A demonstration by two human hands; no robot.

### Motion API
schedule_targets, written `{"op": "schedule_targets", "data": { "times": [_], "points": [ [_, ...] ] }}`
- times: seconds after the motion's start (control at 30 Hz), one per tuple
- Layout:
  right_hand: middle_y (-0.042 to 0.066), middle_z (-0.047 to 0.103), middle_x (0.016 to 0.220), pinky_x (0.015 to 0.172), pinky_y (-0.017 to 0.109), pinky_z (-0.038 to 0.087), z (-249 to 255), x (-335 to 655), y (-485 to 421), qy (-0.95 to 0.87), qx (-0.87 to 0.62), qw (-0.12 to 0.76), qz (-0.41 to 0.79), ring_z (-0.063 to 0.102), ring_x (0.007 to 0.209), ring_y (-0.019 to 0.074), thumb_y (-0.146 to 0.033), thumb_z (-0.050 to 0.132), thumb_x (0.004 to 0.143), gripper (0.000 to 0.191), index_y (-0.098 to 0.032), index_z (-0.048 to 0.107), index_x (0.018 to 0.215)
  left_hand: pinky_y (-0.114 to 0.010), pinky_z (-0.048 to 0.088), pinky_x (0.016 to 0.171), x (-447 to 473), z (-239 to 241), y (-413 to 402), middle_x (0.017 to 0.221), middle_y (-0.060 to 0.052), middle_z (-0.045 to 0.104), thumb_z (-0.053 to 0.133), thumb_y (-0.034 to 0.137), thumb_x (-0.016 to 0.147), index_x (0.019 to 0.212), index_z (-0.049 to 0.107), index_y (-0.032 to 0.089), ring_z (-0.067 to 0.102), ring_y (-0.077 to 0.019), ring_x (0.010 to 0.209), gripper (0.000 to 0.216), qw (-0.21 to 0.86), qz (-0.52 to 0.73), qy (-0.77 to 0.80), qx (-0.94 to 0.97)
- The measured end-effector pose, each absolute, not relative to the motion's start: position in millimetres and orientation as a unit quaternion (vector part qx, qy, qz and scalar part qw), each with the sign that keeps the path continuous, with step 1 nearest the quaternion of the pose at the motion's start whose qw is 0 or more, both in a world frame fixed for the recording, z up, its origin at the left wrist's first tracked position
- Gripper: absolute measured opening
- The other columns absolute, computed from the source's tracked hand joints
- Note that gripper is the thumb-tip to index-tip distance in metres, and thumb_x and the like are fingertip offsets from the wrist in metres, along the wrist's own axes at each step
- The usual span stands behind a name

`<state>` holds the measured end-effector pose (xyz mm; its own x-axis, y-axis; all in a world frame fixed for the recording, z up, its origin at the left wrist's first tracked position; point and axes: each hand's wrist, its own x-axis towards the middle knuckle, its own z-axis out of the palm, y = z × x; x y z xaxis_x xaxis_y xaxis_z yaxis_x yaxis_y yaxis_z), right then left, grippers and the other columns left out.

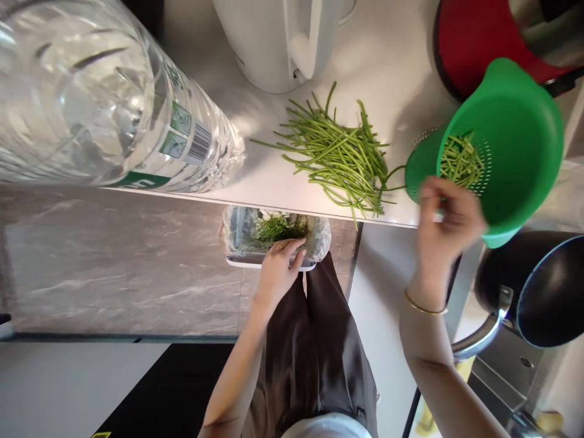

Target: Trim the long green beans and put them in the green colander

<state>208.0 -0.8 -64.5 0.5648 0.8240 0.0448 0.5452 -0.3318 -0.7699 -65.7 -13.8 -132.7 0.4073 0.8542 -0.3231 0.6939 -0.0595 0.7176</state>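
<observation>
Prob. part done: bits [463, 159] in colander [529, 146], 2 o'clock of slack-fingered L hand [280, 263]; long stems [340, 152] remain, 1 o'clock; R hand [456, 225] grip unclear.

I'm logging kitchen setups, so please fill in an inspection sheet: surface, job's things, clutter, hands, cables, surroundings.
Surface: pale counter, loose stems along its edge.
Job's things: green stems piled; short green pieces in green colander; leafy scraps in lined bin.
Clutter: large clear bottle, white jug, red appliance.
Hands: left hand at the bin, thumb and fingers apart; right hand at the colander, blurred, grip unclear.
Cables: thin line beside the jug, possibly a cord.
Surroundings: floor below; dark pan beyond the colander.
</observation>
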Motion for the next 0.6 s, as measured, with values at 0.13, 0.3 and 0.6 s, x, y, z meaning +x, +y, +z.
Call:
{"op": "schedule_targets", "data": {
  "times": [0.13,0.3,0.6],
  "points": [
    [0.006,0.064,0.094,0.074,0.033,0.047,-100,152,33,-0.557,-0.733,0.316,0.228,0.059,0.083,0.0200,-0.026,0.055,0.084,0.019,-0.022,0.065,0.100,-0.036,0.048,0.090,-49,-126,-11,0.106,-0.005,0.065,0.048,0.021,0.087,0.110,0.062,0.022,0.059,-0.0199,0.100,0.027,0.460,0.100,0.518,0.714],
    [0.007,0.063,0.087,0.081,0.037,0.045,-127,145,62,-0.558,-0.751,0.277,0.218,0.058,0.084,0.0223,-0.025,0.055,0.083,0.015,-0.019,0.067,0.089,-0.034,0.050,0.088,-36,-121,-7,0.103,-0.006,0.066,0.048,0.019,0.086,0.104,0.064,0.022,0.061,-0.0190,0.098,0.024,0.501,0.139,0.501,0.692],
    [0.002,0.067,0.089,0.071,0.033,0.052,-75,146,23,-0.438,-0.715,0.472,0.272,0.061,0.071,0.0173,-0.034,0.058,0.082,0.019,-0.027,0.064,0.099,-0.031,0.053,0.083,-34,-102,4,0.099,-0.006,0.067,0.056,0.027,0.084,0.105,0.065,0.021,0.064,-0.0171,0.090,0.023,0.558,0.369,0.546,0.505]
  ]
}}
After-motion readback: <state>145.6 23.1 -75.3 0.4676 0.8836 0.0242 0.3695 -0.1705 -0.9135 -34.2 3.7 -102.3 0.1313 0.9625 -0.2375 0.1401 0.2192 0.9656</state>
